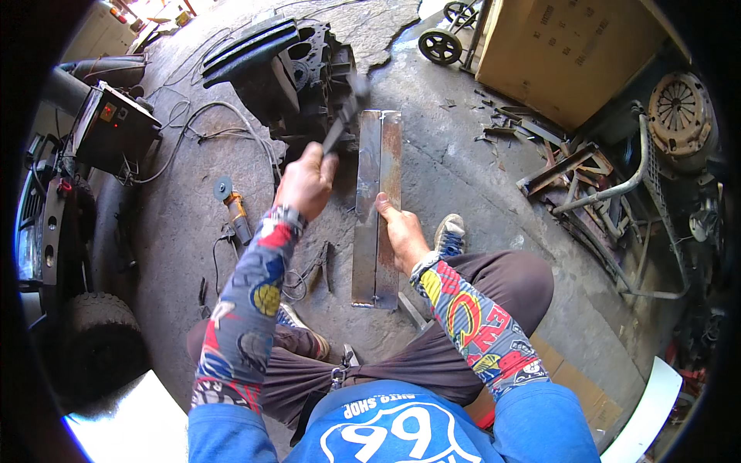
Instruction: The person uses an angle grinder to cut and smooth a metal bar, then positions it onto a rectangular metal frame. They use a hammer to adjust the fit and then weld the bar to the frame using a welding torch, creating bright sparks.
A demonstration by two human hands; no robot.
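Note:
My left hand point(307, 181) is closed around the handle of a hammer point(340, 127), raised near the far end of a long steel piece; its head is blurred by motion. The steel piece point(366, 255) has two long faces, one grey and one partly rusty, with a seam between them and small weld spots at its ends. It points away from me between my legs. My right hand point(401, 235) grips its right edge near the middle, thumb on top, other fingers hidden.
An angle grinder point(235, 210) and welding pliers-like clamp point(323, 266) lie on the floor to the left. Beyond stands an engine block point(312, 65). A welding machine point(116, 127) with cables sits far left. Scrap metal point(575, 170), a cardboard box point(567, 54) and a tubular frame point(644, 170) are right.

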